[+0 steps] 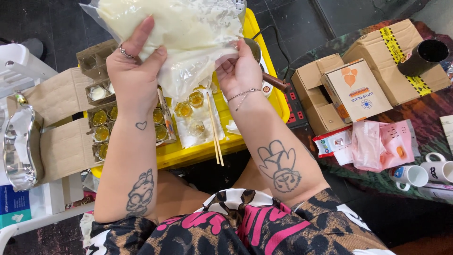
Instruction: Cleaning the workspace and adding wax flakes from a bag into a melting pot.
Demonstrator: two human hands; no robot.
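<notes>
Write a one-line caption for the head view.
Both hands, left and right, hold a clear bag of pale wax above small glass cups.

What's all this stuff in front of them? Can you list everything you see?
Plastic bag: one, clear, full of creamy white stuff, held up.
Small glass cups: several, amber, on the yellow tray and in a cardboard divider box.
Wooden sticks: two, pale, on the tray.
Cardboard boxes: several, brown, right.
Mugs: two, white, far right.
Left hand: ringed, grip on bag.
Right hand: braceleted, pinching bag's lower end.
</notes>
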